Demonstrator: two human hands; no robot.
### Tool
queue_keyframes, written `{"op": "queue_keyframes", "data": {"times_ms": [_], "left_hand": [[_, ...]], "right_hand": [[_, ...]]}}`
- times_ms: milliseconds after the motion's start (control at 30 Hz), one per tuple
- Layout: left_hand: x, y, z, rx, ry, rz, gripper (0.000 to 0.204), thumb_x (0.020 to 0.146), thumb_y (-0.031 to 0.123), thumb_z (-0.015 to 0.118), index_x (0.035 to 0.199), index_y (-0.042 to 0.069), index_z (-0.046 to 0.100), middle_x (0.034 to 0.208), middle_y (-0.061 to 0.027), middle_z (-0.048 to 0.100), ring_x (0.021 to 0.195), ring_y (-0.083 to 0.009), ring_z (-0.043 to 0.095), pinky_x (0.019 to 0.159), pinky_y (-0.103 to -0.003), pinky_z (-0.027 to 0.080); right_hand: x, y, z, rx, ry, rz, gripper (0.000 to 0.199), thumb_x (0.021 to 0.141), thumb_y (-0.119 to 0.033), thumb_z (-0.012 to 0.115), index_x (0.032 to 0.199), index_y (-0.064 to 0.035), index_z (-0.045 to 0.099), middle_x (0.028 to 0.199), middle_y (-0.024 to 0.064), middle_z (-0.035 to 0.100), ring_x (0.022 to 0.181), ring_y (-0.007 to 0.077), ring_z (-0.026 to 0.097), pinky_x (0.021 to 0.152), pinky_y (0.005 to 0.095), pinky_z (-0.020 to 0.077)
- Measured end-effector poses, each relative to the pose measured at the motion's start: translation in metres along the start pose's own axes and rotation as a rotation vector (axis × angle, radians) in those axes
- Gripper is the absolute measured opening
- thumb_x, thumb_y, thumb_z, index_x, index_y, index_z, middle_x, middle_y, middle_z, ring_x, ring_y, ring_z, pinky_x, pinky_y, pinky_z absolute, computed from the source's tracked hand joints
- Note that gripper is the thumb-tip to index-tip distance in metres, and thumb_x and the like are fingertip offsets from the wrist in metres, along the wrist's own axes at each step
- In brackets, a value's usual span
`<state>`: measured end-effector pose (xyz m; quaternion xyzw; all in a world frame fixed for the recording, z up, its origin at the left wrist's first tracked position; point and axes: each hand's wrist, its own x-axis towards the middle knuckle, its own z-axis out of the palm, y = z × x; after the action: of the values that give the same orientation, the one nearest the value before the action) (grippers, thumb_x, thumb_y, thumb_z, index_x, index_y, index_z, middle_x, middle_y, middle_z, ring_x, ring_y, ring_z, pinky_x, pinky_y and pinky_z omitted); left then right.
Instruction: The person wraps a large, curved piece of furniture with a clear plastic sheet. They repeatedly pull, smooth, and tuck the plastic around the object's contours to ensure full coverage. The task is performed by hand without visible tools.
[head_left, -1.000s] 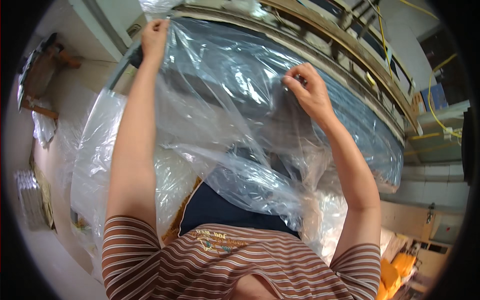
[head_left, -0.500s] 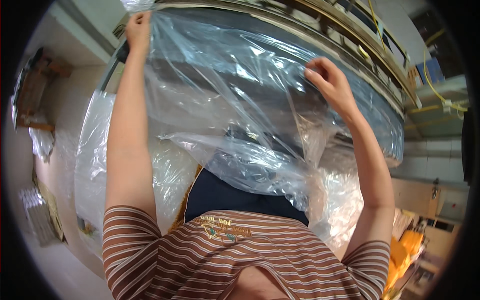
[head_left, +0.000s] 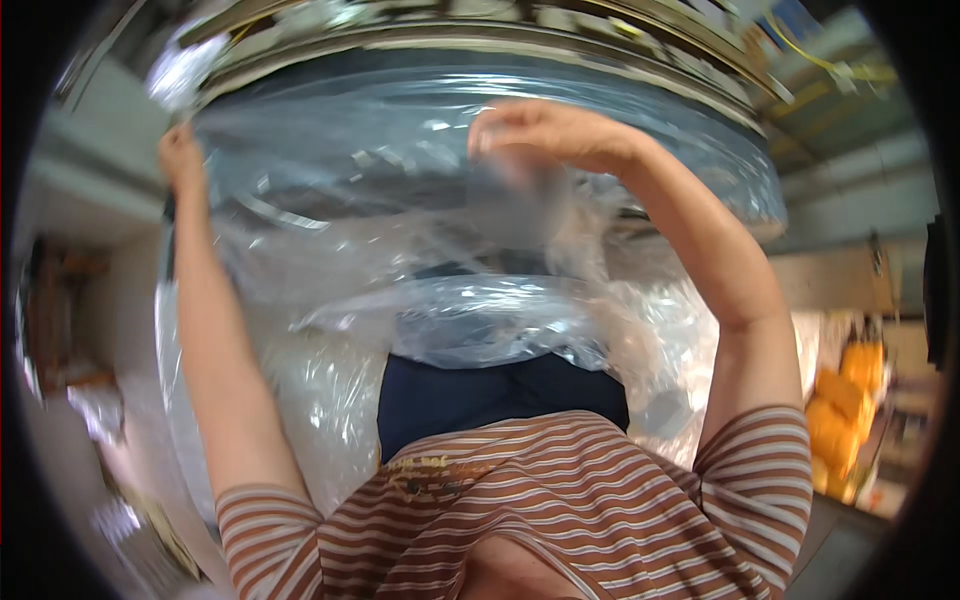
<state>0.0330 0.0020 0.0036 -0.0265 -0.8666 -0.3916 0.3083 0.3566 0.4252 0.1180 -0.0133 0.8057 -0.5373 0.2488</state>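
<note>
A wide sheet of clear plastic film [head_left: 330, 165] lies in wrinkles over a long, dark grey-blue surface in front of me. At its far left corner my left hand [head_left: 183, 160] is closed on the film's edge, with the arm stretched out. My right hand [head_left: 545, 130] is over the middle of the film, its wrist bent and fingers curled toward the left. Those fingers are smeared, and a blurred patch hides what lies just below them, so I cannot tell whether they grip film. A loose fold of film [head_left: 500, 310] hangs across my lap.
Behind the film runs a long rail [head_left: 480, 35] with slats and bits of material. More crumpled clear plastic [head_left: 335, 400] lies beside my legs. Orange bundles [head_left: 845, 410] are at the right, and a yellow cord [head_left: 800, 45] hangs at the far right.
My right hand has swept left from the right part of the film to its middle. The view has shifted, and my left hand still holds the left corner.
</note>
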Motion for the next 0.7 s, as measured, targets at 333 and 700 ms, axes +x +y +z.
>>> {"op": "queue_keyframes", "data": {"times_ms": [333,700], "left_hand": [[0.042,-0.078,0.024,0.167,-0.032,0.04,0.042,0.092,0.037,0.053,0.108,-0.001,0.061,0.108,-0.0174,0.064,0.101,-0.032,0.059,0.088,-0.037,0.044],[0.051,-0.077,0.003,0.198,-0.001,-0.071,0.047,0.092,0.038,0.053,0.115,-0.002,0.059,0.112,-0.018,0.063,0.1,-0.0312,0.06,0.087,-0.036,0.045]], "right_hand": [[-0.284,0.216,-0.039,-0.29,-0.232,0.899,0.024,0.071,-0.014,0.07,0.093,-0.0045,0.071,0.087,0.0078,0.071,0.083,0.0177,0.066,0.077,0.0319,0.0498],[-0.292,0.202,-0.214,0.295,1.154,0.048,0.026,0.089,-0.015,0.05,0.11,-0.0066,0.064,0.09,-0.002,0.064,0.076,0.0111,0.057,0.072,0.0257,0.0467]]}}
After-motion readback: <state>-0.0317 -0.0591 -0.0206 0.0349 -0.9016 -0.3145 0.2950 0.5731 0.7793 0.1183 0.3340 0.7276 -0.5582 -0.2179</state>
